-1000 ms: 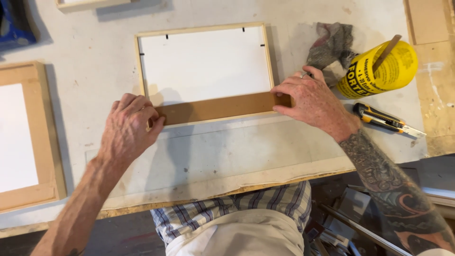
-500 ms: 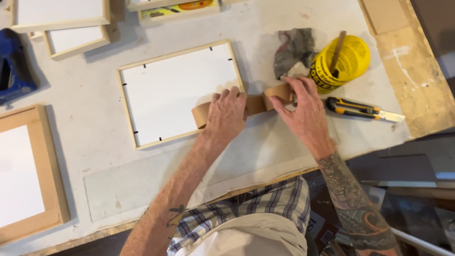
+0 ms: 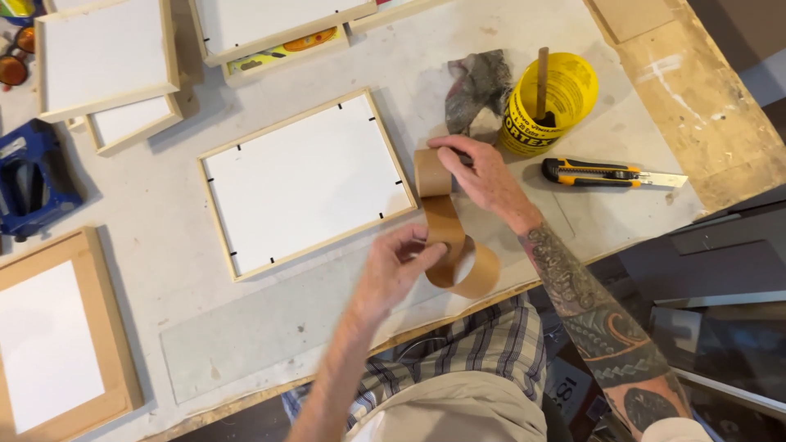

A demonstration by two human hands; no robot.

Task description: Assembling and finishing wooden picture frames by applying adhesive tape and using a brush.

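A strip of brown paper tape curls in a loop over the near edge of the workbench. My left hand pinches the strip's near part, by the loop. My right hand grips the tape's other end, which stands upright as a short roll beside the frame's right corner. A light wooden picture frame lies face down, its white backing board held by small black tabs, just left of both hands.
A yellow tub with a wooden stick stands behind my right hand, a grey rag beside it. A yellow utility knife lies to the right. More frames and a blue tool sit left.
The tape strip has come off the frame's edge and now curls into a loop to the frame's right. Both hands moved right with it, and the view shifted.
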